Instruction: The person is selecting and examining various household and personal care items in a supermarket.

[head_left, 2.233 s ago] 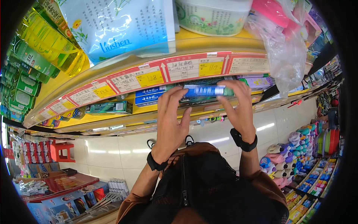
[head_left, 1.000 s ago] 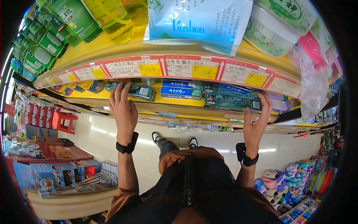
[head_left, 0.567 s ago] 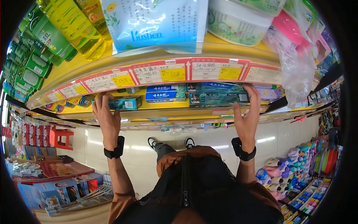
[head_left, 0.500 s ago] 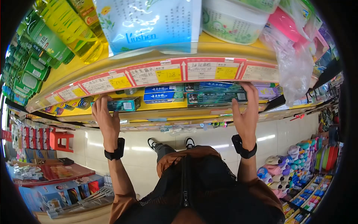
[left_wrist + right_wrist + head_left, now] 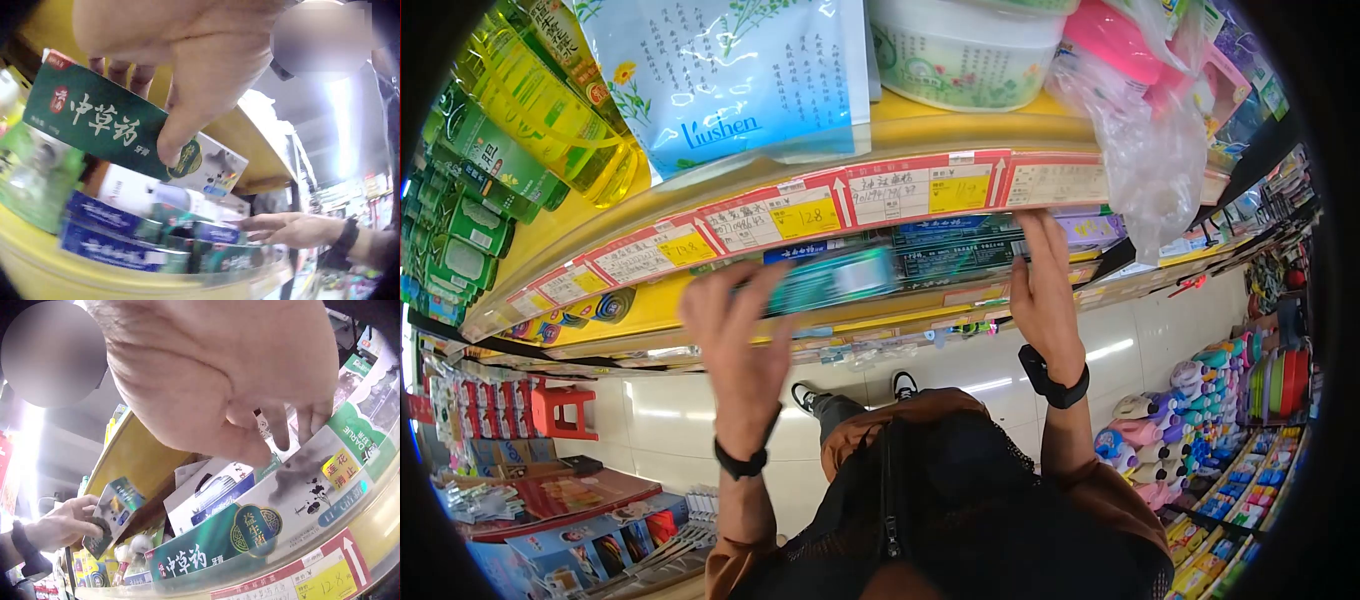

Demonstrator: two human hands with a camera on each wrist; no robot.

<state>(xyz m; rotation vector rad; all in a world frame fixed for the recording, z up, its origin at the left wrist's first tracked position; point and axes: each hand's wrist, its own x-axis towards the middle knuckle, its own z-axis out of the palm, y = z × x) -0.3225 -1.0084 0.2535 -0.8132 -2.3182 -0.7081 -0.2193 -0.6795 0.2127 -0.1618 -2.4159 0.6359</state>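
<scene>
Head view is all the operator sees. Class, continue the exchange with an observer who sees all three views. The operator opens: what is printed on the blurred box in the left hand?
Observer: In the left wrist view it is a green box with white Chinese characters.
Operator: How does the left hand grip it?
Observer: The thumb presses the printed face; the fingers go behind it.
Operator: What does the right hand touch?
Observer: In the right wrist view its fingertips lie on the top edge of a grey box marked DARLIE.
</scene>
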